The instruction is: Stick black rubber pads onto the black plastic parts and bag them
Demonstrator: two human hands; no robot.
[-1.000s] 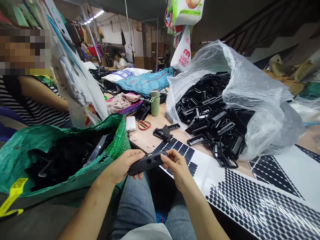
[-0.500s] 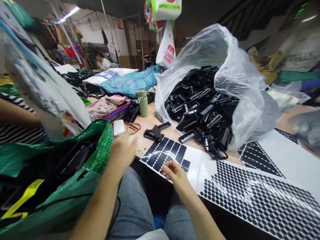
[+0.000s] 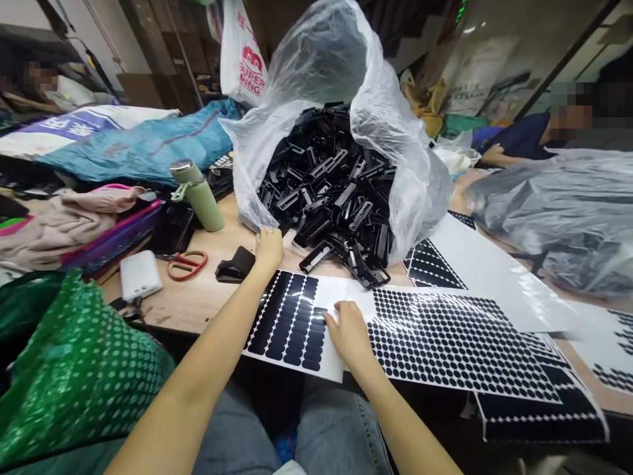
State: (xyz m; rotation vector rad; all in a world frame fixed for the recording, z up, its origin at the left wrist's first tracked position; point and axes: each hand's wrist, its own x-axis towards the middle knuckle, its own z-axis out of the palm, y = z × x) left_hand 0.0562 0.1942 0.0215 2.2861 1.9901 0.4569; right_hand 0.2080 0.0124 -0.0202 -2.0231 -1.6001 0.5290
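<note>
My left hand (image 3: 270, 249) reaches across to the black plastic parts by the mouth of a clear plastic bag (image 3: 326, 59). Its fingers curl down together, and what is under them is hidden. Beside it on the left lies a black plastic clip-like piece (image 3: 236, 265). My right hand (image 3: 350, 333) rests on a white sheet of black oblong stickers (image 3: 291, 316). Thumb and forefinger are a little apart at the sheet's right-hand sticker column, with the thumb tip by one sticker. Many slotted black plastic parts (image 3: 341, 198) spill from the bag onto the table.
A sheet of round black stickers (image 3: 445, 336) lies to the right, overlapping more sheets. Left are red-handled scissors (image 3: 188, 265), a white power bank (image 3: 140, 276), a green bottle (image 3: 198, 196) and a green dotted bag (image 3: 99, 369). A grey plastic bag (image 3: 554, 211) stands right, near another person.
My view has turned to the right. My left hand has moved from beside the green bag to the black parts. My right hand has come down onto the sticker sheet.
</note>
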